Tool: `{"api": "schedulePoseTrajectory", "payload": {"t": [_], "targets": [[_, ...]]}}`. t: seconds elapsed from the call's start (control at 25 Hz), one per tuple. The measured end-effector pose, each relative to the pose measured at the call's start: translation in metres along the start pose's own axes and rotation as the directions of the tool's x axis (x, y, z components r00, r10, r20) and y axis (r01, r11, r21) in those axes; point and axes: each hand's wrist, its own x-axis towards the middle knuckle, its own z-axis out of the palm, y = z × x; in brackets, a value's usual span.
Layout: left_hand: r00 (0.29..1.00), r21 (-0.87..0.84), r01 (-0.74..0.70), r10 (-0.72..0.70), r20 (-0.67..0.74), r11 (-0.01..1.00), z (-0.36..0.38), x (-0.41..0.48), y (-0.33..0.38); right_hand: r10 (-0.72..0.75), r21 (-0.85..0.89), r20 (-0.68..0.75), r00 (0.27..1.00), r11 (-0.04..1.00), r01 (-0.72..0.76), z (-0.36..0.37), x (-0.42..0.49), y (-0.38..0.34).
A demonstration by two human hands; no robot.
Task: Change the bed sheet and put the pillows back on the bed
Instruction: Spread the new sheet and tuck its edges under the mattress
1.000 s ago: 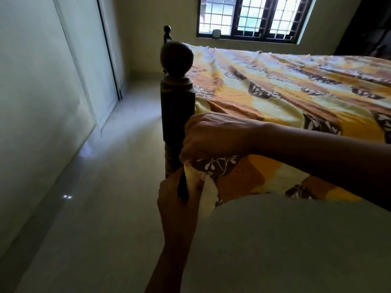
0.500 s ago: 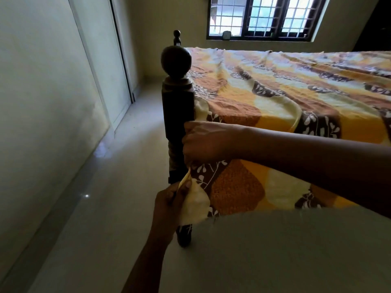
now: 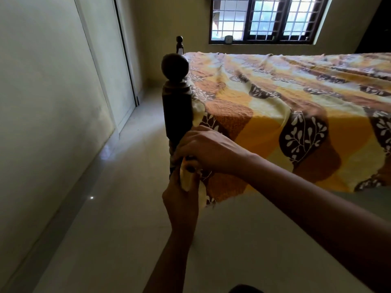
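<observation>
A yellow, orange and brown leaf-patterned bed sheet [image 3: 275, 106] covers the bed and hangs over its near edge. At the near left corner stands a dark wooden bedpost [image 3: 176, 111] topped by a round knob. My right hand [image 3: 209, 150] reaches in from the right and grips the sheet's corner against the post. Just below it, my left hand [image 3: 179, 199] comes up from the bottom and holds the pale loose end of that corner. No pillows are in view.
A pale wall with a sliding door [image 3: 112, 66] runs along the left. A strip of shiny tiled floor [image 3: 101, 218] lies between wall and bed. A barred window [image 3: 264, 20] is on the far wall. A second bedpost [image 3: 179, 44] stands at the far corner.
Both hands have drawn closer together at the bedpost. My left hand has risen and the pale sheet corner is more bunched between the hands. The view has shifted slightly lower.
</observation>
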Motion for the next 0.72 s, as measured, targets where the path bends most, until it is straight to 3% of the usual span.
{"api": "schedulePoseTrajectory", "payload": {"t": [0.04, 0.08, 0.12, 0.16, 0.24, 0.28, 0.32, 0.4, 0.48, 0.56, 0.72], "targets": [[1.0, -0.007, -0.012, 0.012, 0.012, 1.0, 0.001, 0.002, 0.001, 0.095, 0.139, -0.168, 0.981, 0.988, -0.072, 0.004, -0.012, -0.002], [1.0, -0.026, -0.023, 0.024, 0.021, 0.999, 0.001, 0.001, 0.0, 0.247, 0.303, -0.32, 0.915, 0.941, -0.148, 0.009, -0.027, -0.006], [0.999, -0.037, -0.032, 0.033, 0.024, 0.999, 0.0, -0.002, -0.001, 0.444, 0.491, -0.399, 0.802, 0.842, -0.222, 0.017, -0.045, -0.012], [0.999, -0.024, -0.047, 0.047, 0.022, 0.999, 0.0, -0.006, -0.003, 0.646, 0.686, -0.378, 0.663, 0.676, -0.268, 0.027, -0.062, -0.021], [0.997, 0.077, -0.082, 0.083, -0.003, 0.994, -0.001, -0.018, -0.008, 0.927, 0.959, -0.123, 0.355, 0.202, -0.197, 0.054, -0.091, -0.04], [0.995, 0.133, -0.09, 0.095, -0.036, 0.987, 0.0, -0.025, -0.01, 0.973, 0.995, 0.053, 0.223, -0.033, -0.094, 0.071, -0.102, -0.047], [0.991, 0.174, -0.088, 0.103, -0.082, 0.981, 0.001, -0.031, -0.011, 0.966, 0.976, 0.217, 0.14, -0.219, 0.002, 0.086, -0.111, -0.053], [0.983, 0.198, -0.089, 0.118, -0.14, 0.976, 0.005, -0.039, -0.009, 0.884, 0.865, 0.453, 0.114, -0.467, 0.185, 0.107, -0.115, -0.058], [0.995, 0.116, -0.037, 0.047, -0.087, 0.993, 0.008, -0.04, 0.001, 0.796, 0.697, 0.586, 0.152, -0.591, 0.407, 0.116, -0.108, -0.055], [0.995, -0.029, 0.065, -0.067, -0.077, 0.997, 0.016, -0.036, 0.005, 0.772, 0.607, 0.609, 0.182, -0.601, 0.52, 0.115, -0.097, -0.047], [0.976, -0.149, 0.136, -0.158, -0.149, 0.979, 0.029, -0.025, 0.012, 0.8, 0.642, 0.567, 0.194, -0.577, 0.505, 0.115, -0.081, -0.044]]}}
